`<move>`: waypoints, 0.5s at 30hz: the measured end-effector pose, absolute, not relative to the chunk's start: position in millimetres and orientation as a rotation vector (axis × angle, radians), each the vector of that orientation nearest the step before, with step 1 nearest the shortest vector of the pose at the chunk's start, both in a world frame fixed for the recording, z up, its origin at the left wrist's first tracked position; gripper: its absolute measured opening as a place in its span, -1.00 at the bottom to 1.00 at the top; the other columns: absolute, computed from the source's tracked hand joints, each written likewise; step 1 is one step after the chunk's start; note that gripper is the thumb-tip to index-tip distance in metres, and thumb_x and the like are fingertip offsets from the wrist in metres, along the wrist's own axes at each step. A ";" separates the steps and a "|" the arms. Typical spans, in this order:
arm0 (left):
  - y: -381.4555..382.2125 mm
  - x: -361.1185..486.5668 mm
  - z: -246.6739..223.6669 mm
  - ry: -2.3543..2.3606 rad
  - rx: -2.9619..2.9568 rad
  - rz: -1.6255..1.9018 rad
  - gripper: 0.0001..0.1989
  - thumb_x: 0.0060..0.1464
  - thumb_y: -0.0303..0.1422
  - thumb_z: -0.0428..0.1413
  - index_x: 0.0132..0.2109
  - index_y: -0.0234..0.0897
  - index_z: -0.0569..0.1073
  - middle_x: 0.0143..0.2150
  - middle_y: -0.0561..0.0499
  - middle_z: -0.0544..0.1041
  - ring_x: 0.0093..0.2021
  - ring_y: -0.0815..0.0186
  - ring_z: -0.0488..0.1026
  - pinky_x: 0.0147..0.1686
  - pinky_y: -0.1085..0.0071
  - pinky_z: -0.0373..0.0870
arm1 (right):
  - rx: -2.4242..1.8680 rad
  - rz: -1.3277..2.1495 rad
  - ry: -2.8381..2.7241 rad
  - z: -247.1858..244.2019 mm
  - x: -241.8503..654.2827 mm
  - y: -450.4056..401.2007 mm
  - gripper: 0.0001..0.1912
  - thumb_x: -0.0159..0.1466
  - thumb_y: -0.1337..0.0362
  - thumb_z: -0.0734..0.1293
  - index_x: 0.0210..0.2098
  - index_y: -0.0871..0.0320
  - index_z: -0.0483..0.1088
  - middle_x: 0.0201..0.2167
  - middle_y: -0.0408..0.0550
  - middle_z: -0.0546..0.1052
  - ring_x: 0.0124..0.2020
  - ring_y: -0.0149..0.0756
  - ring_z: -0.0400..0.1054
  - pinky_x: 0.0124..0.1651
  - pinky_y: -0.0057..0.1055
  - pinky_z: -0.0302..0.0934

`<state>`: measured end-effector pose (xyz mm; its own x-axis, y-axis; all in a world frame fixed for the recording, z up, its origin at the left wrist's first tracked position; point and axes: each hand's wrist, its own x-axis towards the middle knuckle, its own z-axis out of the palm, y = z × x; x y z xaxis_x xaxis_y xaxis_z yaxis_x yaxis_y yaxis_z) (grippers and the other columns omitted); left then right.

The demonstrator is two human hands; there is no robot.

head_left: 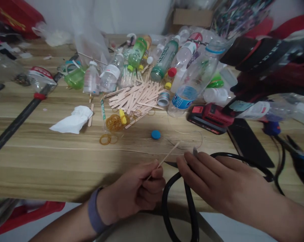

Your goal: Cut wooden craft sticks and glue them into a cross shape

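Right hand (225, 188): palm down, fingers curled over the middle of the scissors; I read it as gripping them, though the thumb is hidden from me.
Scissors (189, 198): black loop handles, blades spread; one loop hangs past the table's near edge, the other lies to the right beyond the hand.
Left hand (146, 185): closed, thin wooden stick (170, 153) pinched between thumb and bent index finger. Purple band (95, 211) on the wrist.
Stick position: above the table (53, 161) near its front edge, free end slanting up and right, close to the scissors' blades. I can't tell whether a blade touches it.
Blue cap (156, 134): flat on the table, just beyond the stick.
Flat sticks (138, 97): loose heap, mid-table, in front of the plastic bottles.
Rubber bands (113, 123): tangled, near side of the heap.
White tissue (72, 120): crumpled, left of the bands.
Power tool (212, 116): red and black, right side, battery end on the table; upper part blurred for me.
Pliers (302, 164): far right.
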<state>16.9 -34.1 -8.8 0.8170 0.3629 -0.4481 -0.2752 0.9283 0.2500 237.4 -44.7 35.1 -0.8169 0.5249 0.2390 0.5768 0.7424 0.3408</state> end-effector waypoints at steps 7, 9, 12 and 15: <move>-48.3 26.2 -16.7 0.247 0.042 0.559 -0.59 0.16 -0.23 0.22 -0.45 -0.21 0.16 -0.70 0.28 0.04 -0.67 0.46 -0.29 -0.74 0.58 -0.27 | -1.208 0.156 -2.422 33.3 222.3 -46.6 -0.71 0.38 0.43 0.09 -0.20 0.14 0.42 -0.45 -0.11 0.61 -0.47 -0.31 0.53 -0.49 -0.46 0.36; -50.7 26.9 -16.1 0.233 0.025 0.618 -0.59 0.16 -0.26 0.24 -0.45 -0.21 0.15 -0.70 0.28 0.03 -0.67 0.46 -0.30 -0.75 0.58 -0.27 | -1.306 0.369 -2.248 27.6 218.7 -49.7 -0.75 0.39 0.36 0.15 -0.31 0.10 0.42 -0.50 -0.16 0.60 -0.52 -0.35 0.52 -0.51 -0.51 0.37; -52.6 26.7 -14.3 0.229 0.006 0.668 -0.58 0.16 -0.31 0.24 -0.46 -0.21 0.13 -0.70 0.29 0.00 -0.67 0.46 -0.32 -0.75 0.59 -0.28 | -1.384 0.421 -2.138 20.7 217.9 -53.6 -0.72 0.40 0.32 0.16 -0.41 0.09 0.40 -0.56 -0.18 0.57 -0.61 -0.38 0.47 -0.58 -0.54 0.32; -53.8 26.3 -13.7 0.229 -0.002 0.657 -0.58 0.19 -0.30 0.20 -0.47 -0.21 0.12 -0.71 0.28 -0.01 -0.67 0.46 -0.32 -0.76 0.58 -0.32 | -1.288 0.168 -2.243 17.3 221.3 -55.5 -0.78 0.42 0.30 0.14 -0.20 0.15 0.41 -0.43 -0.07 0.61 -0.46 -0.29 0.54 -0.45 -0.47 0.40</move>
<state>26.3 -53.8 -13.7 0.7676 0.6050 -0.2116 -0.6054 0.7928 0.0703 221.3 -55.5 17.3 -0.3957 0.8304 0.3923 0.7627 0.5350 -0.3634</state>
